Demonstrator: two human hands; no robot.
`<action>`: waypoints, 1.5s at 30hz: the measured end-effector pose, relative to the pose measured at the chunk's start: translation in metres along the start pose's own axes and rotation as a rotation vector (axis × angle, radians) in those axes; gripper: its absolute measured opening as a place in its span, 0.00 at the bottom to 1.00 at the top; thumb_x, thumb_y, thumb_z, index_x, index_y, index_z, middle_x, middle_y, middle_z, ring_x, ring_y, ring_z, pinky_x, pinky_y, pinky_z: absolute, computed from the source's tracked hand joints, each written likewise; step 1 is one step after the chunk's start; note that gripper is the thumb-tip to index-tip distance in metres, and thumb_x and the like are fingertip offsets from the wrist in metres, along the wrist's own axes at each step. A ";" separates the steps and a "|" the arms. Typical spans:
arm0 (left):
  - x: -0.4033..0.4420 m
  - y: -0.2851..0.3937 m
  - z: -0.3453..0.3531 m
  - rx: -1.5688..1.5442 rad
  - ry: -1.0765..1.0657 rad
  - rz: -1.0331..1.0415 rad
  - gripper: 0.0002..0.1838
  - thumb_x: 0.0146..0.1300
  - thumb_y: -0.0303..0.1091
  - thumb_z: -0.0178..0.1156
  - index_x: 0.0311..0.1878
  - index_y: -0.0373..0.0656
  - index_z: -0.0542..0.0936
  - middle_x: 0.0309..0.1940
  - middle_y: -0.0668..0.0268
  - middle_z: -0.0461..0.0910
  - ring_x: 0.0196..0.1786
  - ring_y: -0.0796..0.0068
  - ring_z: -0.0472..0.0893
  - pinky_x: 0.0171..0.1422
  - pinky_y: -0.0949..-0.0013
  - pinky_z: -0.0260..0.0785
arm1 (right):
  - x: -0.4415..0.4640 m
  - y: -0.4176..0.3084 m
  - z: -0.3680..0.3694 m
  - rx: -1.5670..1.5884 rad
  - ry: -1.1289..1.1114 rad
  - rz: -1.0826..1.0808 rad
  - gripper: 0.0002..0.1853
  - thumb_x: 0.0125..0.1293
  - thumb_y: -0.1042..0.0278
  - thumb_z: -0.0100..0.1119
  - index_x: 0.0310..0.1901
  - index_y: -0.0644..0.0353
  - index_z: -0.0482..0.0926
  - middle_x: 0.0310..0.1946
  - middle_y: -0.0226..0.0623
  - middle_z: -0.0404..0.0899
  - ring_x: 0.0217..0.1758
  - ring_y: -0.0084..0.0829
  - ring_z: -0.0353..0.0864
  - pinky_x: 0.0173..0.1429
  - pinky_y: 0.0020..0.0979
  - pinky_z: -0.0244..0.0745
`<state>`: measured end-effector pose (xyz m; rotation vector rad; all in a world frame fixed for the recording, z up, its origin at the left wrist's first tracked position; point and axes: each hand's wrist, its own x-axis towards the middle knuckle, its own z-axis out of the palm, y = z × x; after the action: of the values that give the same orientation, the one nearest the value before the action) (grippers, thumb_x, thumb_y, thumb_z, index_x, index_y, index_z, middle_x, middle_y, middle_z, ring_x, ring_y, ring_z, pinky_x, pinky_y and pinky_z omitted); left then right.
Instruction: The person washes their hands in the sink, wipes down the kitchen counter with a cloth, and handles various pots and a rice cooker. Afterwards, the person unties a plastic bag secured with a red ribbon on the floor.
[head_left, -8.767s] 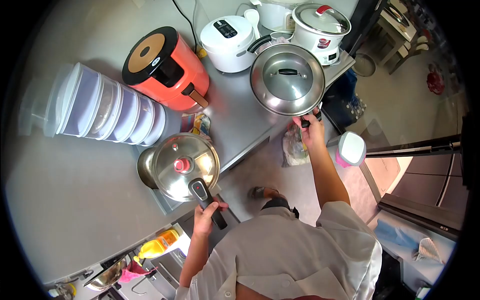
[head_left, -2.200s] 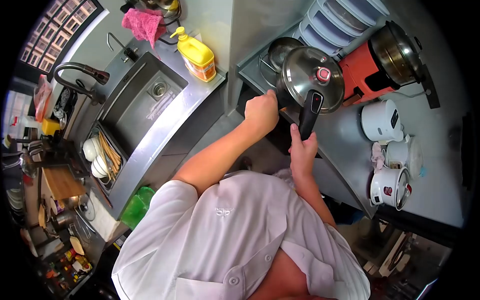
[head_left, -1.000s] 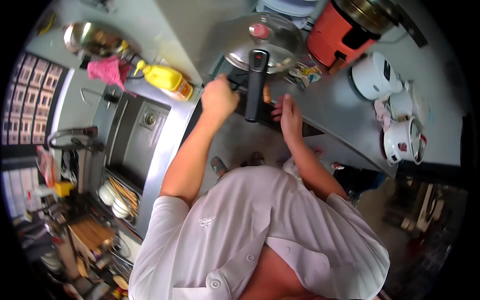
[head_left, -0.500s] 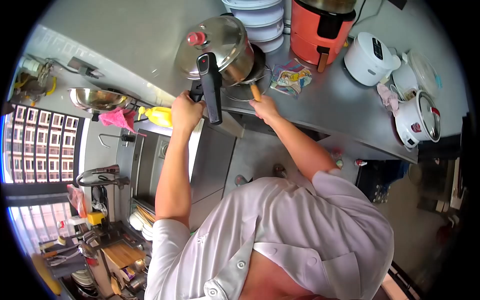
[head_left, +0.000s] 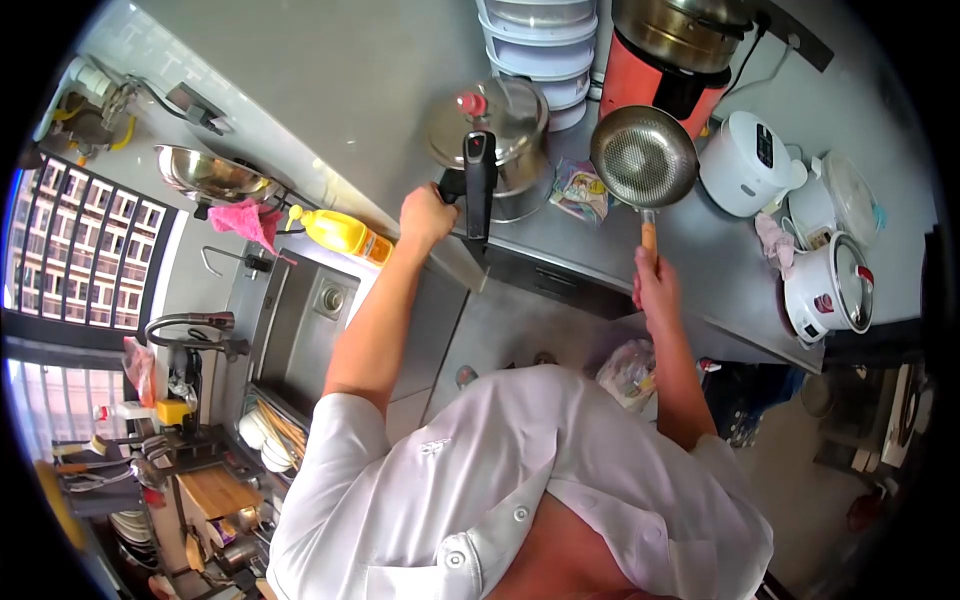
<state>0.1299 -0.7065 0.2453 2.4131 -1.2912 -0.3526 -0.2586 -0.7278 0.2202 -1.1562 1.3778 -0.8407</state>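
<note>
A frying pan (head_left: 644, 160) with a honeycomb-textured inside and a wooden handle is raised over the counter's front part. My right hand (head_left: 657, 285) is wrapped round that handle. At the counter's left stands a steel pressure cooker (head_left: 520, 165) with a red knob on its lid and a long black lid handle (head_left: 480, 180). My left hand (head_left: 428, 217) is closed round the cooker's black lower handle, beside the lid handle; its fingers are partly hidden. Between pan and cooker lies a colourful printed cloth or packet (head_left: 580, 190) on the counter.
White stacked containers (head_left: 540, 45) and a red-orange appliance (head_left: 650, 85) with a steel pot on top stand behind. On the right are a white rice cooker (head_left: 745, 165) and a white electric pot (head_left: 825, 290). A yellow bottle (head_left: 340, 235) stands by the sink (head_left: 310, 320) on the left.
The frying pan, earlier partly hidden behind the pressure cooker, has been lifted out and carried right by my right hand. My left hand keeps hold of the cooker's handle. The view has shifted.
</note>
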 end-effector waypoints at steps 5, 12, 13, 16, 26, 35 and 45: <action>0.027 -0.007 0.032 0.016 -0.095 -0.034 0.18 0.50 0.35 0.64 0.44 0.38 0.84 0.43 0.47 0.85 0.53 0.47 0.83 0.57 0.53 0.76 | 0.015 -0.030 0.003 -0.193 0.081 -0.249 0.20 0.75 0.49 0.54 0.51 0.58 0.79 0.18 0.32 0.72 0.18 0.30 0.74 0.25 0.32 0.71; 0.065 -0.008 0.031 0.072 -0.133 -0.030 0.20 0.52 0.34 0.64 0.50 0.41 0.83 0.48 0.49 0.85 0.54 0.48 0.83 0.59 0.52 0.76 | 0.104 -0.085 0.085 -0.650 0.291 -1.108 0.23 0.66 0.64 0.63 0.63 0.49 0.77 0.34 0.40 0.77 0.36 0.43 0.82 0.39 0.43 0.77; 0.064 -0.009 0.030 0.077 -0.128 -0.019 0.20 0.52 0.34 0.64 0.50 0.41 0.83 0.48 0.49 0.85 0.54 0.48 0.83 0.59 0.52 0.76 | 0.112 -0.088 0.095 -0.707 0.282 -1.125 0.25 0.64 0.66 0.65 0.64 0.49 0.76 0.36 0.39 0.76 0.37 0.41 0.82 0.39 0.43 0.77; 0.072 -0.013 0.027 0.087 -0.103 0.006 0.20 0.53 0.34 0.65 0.51 0.41 0.83 0.48 0.49 0.85 0.54 0.49 0.83 0.60 0.52 0.76 | 0.137 -0.083 0.121 -0.876 0.211 -1.148 0.28 0.63 0.65 0.65 0.66 0.46 0.75 0.35 0.37 0.73 0.36 0.41 0.81 0.39 0.43 0.77; 0.093 -0.033 0.051 0.155 0.093 0.052 0.23 0.57 0.34 0.66 0.57 0.42 0.76 0.50 0.50 0.82 0.53 0.45 0.82 0.56 0.49 0.76 | 0.151 -0.078 0.158 -0.922 0.096 -1.017 0.33 0.63 0.61 0.66 0.71 0.48 0.69 0.37 0.41 0.75 0.34 0.47 0.83 0.38 0.46 0.80; 0.032 -0.040 0.033 -0.082 0.307 0.288 0.21 0.63 0.35 0.64 0.58 0.39 0.75 0.52 0.48 0.77 0.52 0.42 0.80 0.57 0.50 0.74 | 0.149 -0.045 0.165 -0.495 -0.009 -0.617 0.34 0.65 0.57 0.63 0.69 0.63 0.67 0.48 0.58 0.83 0.53 0.56 0.82 0.59 0.48 0.75; 0.025 -0.034 0.037 -0.041 0.465 0.410 0.13 0.69 0.34 0.59 0.51 0.37 0.82 0.59 0.44 0.77 0.59 0.41 0.78 0.65 0.52 0.71 | 0.119 -0.039 0.230 -0.119 -0.431 -0.225 0.27 0.71 0.54 0.60 0.62 0.65 0.73 0.35 0.42 0.86 0.30 0.28 0.87 0.31 0.28 0.80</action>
<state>0.1546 -0.7183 0.1958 1.9621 -1.4784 0.2774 -0.0169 -0.8238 0.1882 -1.5044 0.9629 -0.6209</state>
